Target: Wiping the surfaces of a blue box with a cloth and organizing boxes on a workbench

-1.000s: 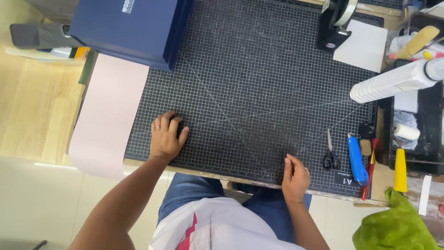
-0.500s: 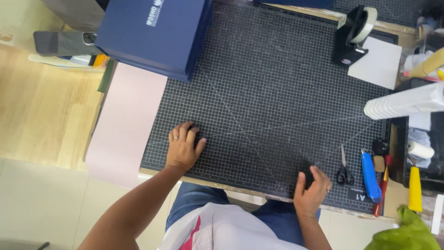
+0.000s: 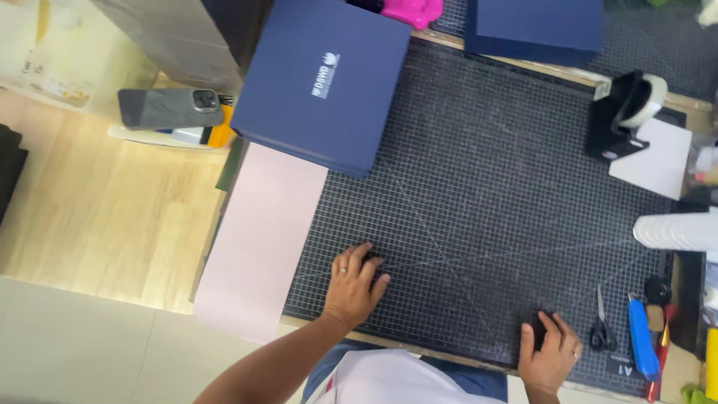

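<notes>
Hands rest flat and ungripping on the black cutting mat (image 3: pixel 508 202) — left hand (image 3: pixel 353 286) lower centre, right hand (image 3: pixel 550 357) lower right, beside scissors (image 3: pixel 600 329).

Two navy boxes (image 3: pixel 325 82), one cutting mat (image 3: pixel 508 194), one scissors (image 3: pixel 600 329), one phone (image 3: pixel 170 108).

Left hand (image 3: pixel 353 287) lies palm-down, fingers spread, forearm stretched forward; right hand (image 3: pixel 550 357) lies flat too, fingers loosely curled.

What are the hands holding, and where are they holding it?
Nothing is held. The left hand and the right hand both rest palm down on the dark gridded cutting mat, near its front edge, gripping nothing.
</notes>
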